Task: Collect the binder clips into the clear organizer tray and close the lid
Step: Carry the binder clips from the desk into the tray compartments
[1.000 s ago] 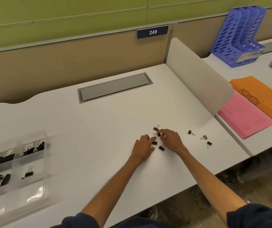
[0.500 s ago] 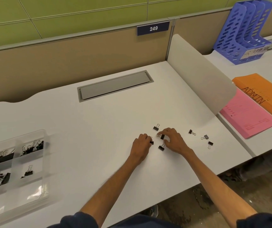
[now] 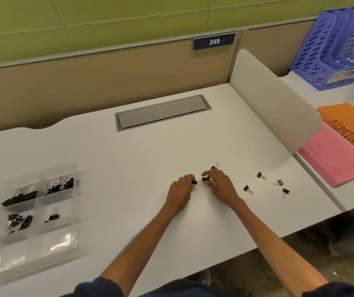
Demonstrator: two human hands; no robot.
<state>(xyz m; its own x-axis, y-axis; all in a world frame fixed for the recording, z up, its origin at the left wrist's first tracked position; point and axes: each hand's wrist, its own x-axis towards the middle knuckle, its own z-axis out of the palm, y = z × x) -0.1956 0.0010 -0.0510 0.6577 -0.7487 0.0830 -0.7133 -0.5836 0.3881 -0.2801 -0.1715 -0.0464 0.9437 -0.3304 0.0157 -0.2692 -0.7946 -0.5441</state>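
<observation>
Small black binder clips lie on the white desk. My left hand pinches one clip at its fingertips. My right hand pinches another clip just to the right of it. A further clip lies right behind my right hand. Several loose clips are scattered to the right of my hands. The clear organizer tray sits at the desk's left, lid open, with clips in its compartments.
A grey cable hatch is set into the desk behind my hands. A white divider panel stands at the right. Beyond it lie a pink folder, an orange folder and a blue file rack.
Both hands have closed on clips near the middle of the desk; the clip that lay in front of my right hand is gone from there. One more clip shows to the right of my right hand.
</observation>
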